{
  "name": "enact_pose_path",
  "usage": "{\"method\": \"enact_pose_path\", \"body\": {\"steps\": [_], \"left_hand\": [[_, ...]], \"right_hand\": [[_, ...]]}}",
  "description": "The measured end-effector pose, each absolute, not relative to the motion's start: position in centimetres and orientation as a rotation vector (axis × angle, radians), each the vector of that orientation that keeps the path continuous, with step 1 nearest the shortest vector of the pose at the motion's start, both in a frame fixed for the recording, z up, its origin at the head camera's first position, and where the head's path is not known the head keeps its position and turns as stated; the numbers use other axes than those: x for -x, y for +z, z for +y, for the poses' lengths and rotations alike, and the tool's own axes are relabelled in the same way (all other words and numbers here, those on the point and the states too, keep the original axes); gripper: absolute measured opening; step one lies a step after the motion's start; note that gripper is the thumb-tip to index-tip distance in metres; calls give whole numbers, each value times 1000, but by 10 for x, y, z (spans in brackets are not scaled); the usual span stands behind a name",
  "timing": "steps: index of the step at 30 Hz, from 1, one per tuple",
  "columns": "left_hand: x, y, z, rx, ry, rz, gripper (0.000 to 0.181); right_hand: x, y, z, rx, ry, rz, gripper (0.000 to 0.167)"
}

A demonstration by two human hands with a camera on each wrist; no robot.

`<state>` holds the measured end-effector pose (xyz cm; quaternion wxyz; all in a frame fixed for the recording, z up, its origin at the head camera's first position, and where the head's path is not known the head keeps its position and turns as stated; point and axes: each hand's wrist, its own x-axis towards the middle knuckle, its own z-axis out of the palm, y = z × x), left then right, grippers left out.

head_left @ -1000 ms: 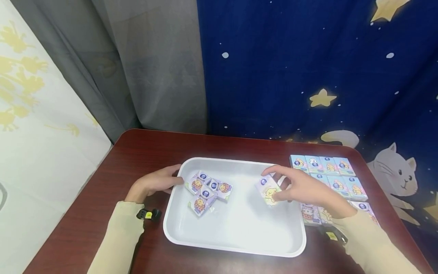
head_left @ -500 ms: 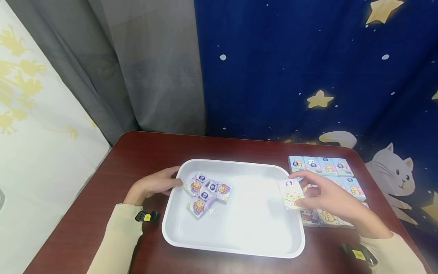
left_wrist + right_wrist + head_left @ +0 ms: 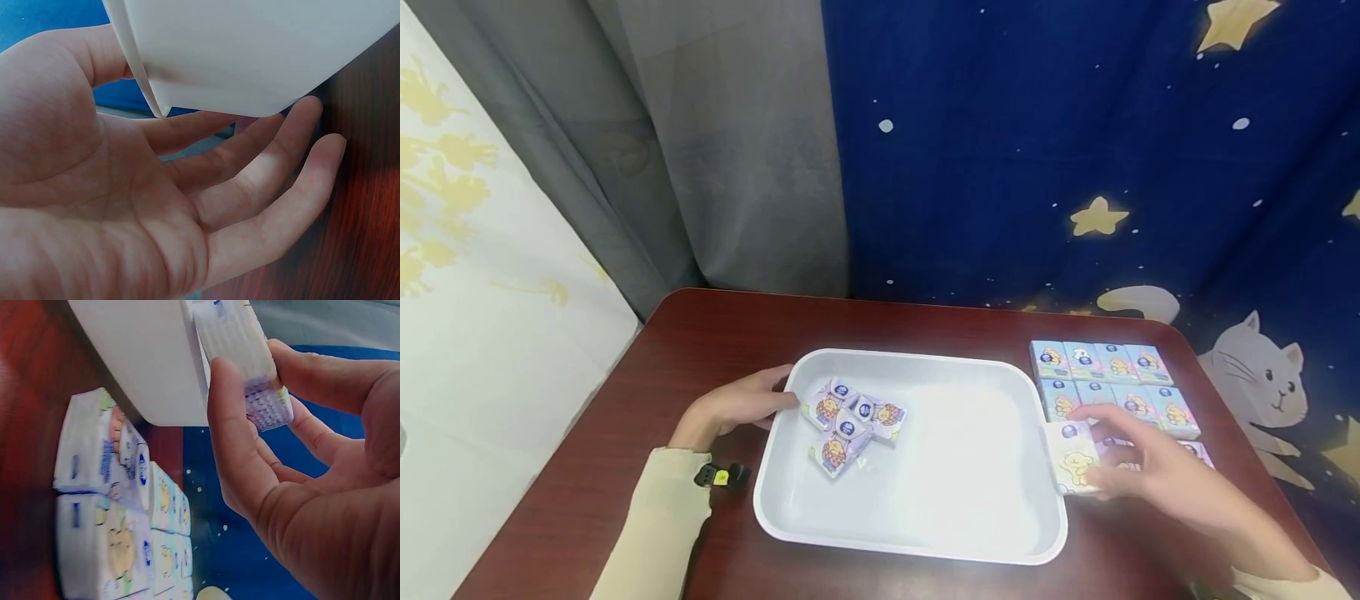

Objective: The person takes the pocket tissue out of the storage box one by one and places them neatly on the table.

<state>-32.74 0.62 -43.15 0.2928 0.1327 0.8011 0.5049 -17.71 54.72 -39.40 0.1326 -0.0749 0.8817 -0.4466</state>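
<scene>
My left hand [image 3: 737, 406] is at the left side of a white tray [image 3: 925, 550]. In the left wrist view its thumb goes over the tray's rim [image 3: 134, 69], and its fingers bend beneath the outer wall. My right hand [image 3: 1150, 462] pinches a pocket tissue pack [image 3: 1071, 458] with a yellow cartoon figure, held above the tray's right rim. The right wrist view shows this tissue pack [image 3: 240, 347] between thumb and fingers. Inside the tray, at its left, lie three purple tissue packs [image 3: 842, 447], touching one another.
Rows of blue tissue packs [image 3: 1116, 362] stand to the right of the tray, with lilac packs [image 3: 106, 447] nearer me, partly behind my right hand. The dark red table [image 3: 752, 325] ends at a navy curtain [image 3: 955, 167] and a grey curtain [image 3: 745, 167].
My right hand has carried the tissue pack from over the tray's inside rightward and nearer to me, to its right rim. The left hand and the packs in the tray have stayed put.
</scene>
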Motion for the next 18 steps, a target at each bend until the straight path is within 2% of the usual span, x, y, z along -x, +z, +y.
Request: {"method": "enact_pose_path", "body": {"steps": [7,14,18], "left_hand": [[327,-431,6,-365,1342,2132,61],[328,-431,5,-360,1340,2129,63],[328,-431,6,-357,1341,2126,63]], "right_hand": [[155,-414,566,221,-1402,2472,58],[135,-427,568,55,-1337,2365,64],[128,-433,564,41,-1288,2385,62]]}}
